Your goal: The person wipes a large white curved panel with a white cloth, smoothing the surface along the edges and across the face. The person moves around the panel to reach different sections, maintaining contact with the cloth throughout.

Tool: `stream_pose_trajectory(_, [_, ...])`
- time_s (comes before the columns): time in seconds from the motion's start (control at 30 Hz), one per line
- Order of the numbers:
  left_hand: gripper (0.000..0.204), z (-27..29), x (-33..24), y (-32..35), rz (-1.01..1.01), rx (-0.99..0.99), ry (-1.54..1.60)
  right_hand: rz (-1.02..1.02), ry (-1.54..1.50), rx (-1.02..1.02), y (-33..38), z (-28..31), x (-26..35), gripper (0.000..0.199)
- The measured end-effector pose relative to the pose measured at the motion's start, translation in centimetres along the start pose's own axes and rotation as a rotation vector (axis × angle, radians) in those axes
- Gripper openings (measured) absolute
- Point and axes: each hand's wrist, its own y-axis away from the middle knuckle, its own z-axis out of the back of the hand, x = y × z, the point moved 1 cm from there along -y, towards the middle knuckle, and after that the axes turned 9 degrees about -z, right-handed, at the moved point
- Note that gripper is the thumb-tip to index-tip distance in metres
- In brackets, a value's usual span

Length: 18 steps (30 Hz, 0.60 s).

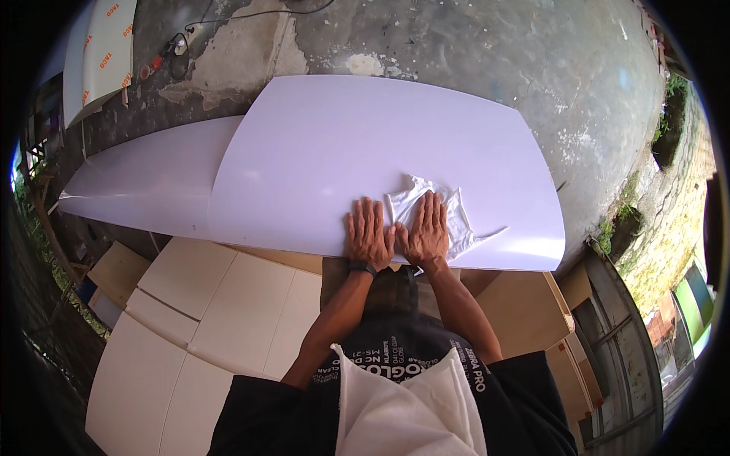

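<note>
A large glossy white sheet [365, 137] lies flat in front of me, its near edge close to my body. My left hand [369, 235] rests palm down on it near that edge, fingers stretched out and slightly apart. Just to the right, my right hand [426, 232] lies flat on a crumpled white cloth [461, 220], pressing it against the sheet. The thumbs of both hands nearly meet. One thin twisted end of the cloth trails off to the right. What lies beneath the right palm is hidden.
Another glossy white panel [144, 171] extends to the left, partly under the sheet. Pale boards [236, 304] lie at my lower left, and brown wooden boxes [525, 311] stand at my right. Beyond, on the concrete floor [456, 45], runs a black cable [258, 14]. A printed sheet [99, 61] stands far left.
</note>
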Motion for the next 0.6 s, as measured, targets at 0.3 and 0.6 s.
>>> stream_pose_trajectory(0.3, [0.064, 0.1, -0.3, 0.8, -0.007, 0.032, -0.024, -0.018, 0.022, 0.073, -0.2, 0.1, -0.1, 0.088])
stream_pose_trajectory(0.6, [0.066, 0.0, -0.6, 1.6, -0.012, 0.064, -0.059, -0.016, 0.029, 0.090, -0.3, 0.3, -0.1, 0.086])
